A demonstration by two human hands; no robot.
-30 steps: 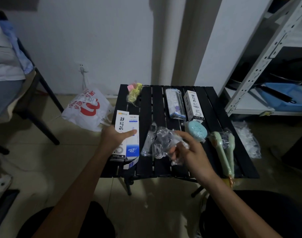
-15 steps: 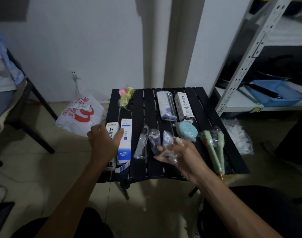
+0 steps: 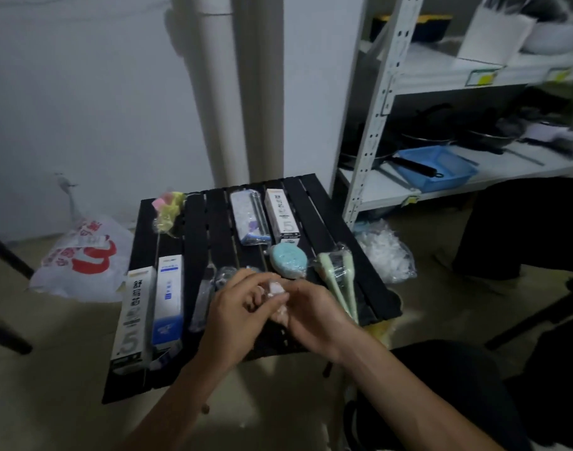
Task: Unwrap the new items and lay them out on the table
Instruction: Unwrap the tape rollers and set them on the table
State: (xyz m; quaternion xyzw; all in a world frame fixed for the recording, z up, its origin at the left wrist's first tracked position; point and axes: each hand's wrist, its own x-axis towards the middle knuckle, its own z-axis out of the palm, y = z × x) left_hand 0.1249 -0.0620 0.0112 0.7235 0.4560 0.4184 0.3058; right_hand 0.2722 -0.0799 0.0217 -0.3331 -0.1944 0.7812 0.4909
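On the black slatted table (image 3: 314,216) we read a big "5" on the near-left white box (image 3: 133,315). Above the table's near edge, our left hand (image 3: 236,315) and right hand (image 3: 314,315) both pinch a small pale packet (image 3: 277,289) in crinkled clear wrap.

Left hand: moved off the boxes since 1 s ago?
Yes. The left hand left the white box and went right, meeting the right hand on the small wrapped item.
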